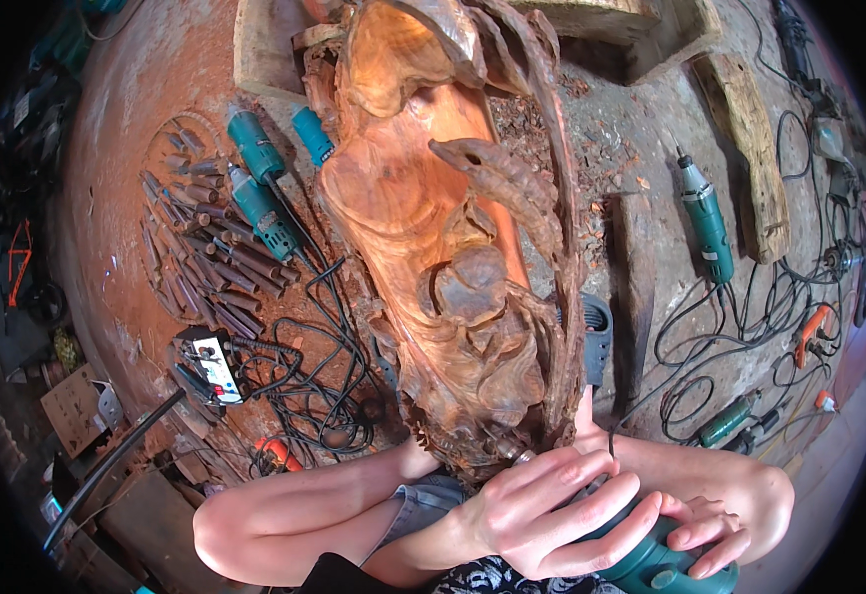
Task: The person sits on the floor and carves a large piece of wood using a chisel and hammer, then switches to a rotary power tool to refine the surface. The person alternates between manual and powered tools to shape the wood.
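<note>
Green power tool sits in left hand and right hand, each grip curled around it.

Bare left forearm enters at the lower edge, left of centre, angled up and right. Wrist roughly straight. Bare left hand: back up, fingers spread and bent, reaching rightward in a loose wrap; thumb mostly hidden. Bare right hand: only curled fingers visible, tips pointing back toward the left hand; palm hidden. Hands near each other. Bare legs folded, left knee and right knee splayed wide.
</note>
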Demonstrator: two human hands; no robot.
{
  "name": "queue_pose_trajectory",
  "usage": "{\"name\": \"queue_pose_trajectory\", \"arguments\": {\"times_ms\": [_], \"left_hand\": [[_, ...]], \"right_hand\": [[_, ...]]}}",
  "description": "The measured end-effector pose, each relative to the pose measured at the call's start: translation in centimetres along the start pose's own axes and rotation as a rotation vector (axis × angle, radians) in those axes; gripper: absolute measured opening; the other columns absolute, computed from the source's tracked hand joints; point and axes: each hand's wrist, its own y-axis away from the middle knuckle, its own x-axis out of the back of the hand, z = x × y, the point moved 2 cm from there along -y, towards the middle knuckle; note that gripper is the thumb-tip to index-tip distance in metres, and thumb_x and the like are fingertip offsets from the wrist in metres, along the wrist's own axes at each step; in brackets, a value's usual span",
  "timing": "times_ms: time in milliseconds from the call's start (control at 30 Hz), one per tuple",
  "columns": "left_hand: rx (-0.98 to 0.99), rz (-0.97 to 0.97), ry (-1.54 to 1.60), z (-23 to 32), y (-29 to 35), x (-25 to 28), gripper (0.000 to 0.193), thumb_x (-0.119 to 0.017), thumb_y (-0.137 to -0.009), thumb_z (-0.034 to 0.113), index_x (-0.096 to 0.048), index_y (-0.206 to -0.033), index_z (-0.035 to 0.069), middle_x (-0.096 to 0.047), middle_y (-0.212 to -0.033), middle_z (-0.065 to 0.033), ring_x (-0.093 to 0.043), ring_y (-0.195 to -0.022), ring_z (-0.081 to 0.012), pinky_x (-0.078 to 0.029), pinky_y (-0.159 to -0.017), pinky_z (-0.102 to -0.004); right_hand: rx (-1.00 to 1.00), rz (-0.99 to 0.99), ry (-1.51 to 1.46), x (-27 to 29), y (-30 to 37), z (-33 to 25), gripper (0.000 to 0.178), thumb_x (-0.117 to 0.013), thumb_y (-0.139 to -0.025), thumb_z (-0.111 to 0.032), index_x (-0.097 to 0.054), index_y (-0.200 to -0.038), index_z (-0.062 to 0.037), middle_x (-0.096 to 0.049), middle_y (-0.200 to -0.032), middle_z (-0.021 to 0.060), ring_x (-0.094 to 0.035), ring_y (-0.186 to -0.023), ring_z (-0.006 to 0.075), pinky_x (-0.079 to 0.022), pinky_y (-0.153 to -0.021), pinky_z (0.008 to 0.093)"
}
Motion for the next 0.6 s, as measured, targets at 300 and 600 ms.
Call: {"name": "queue_pose_trajectory", "arguments": {"times_ms": [300, 600], "left_hand": [[-0.064, 0.065, 0.025, 0.0, 0.5, 0.3, 0.03, -0.067, -0.085, 0.016, -0.074, -0.112, 0.007, -0.071, -0.104, -0.0119, -0.071, -0.085, -0.0255, -0.06, -0.074, -0.0342], [-0.072, 0.086, 0.042, -0.2, 0.5, 0.9, 0.032, -0.069, -0.083, 0.015, -0.074, -0.113, 0.006, -0.071, -0.105, -0.0122, -0.071, -0.086, -0.026, -0.061, -0.075, -0.0353]], "right_hand": [[-0.002, -0.01, -0.005, -0.5, -0.6, 1.2, 0.066, -0.085, -0.083, -0.016, -0.046, -0.137, -0.0145, -0.048, -0.145, 0.0133, -0.048, -0.134, 0.0364, -0.039, -0.114, 0.0493], [-0.022, -0.022, -0.016, 0.0, -0.5, 0.4, 0.065, -0.085, -0.082, -0.016, -0.046, -0.135, -0.0137, -0.05, -0.143, 0.0139, -0.049, -0.134, 0.0376, -0.039, -0.114, 0.0501]]}}
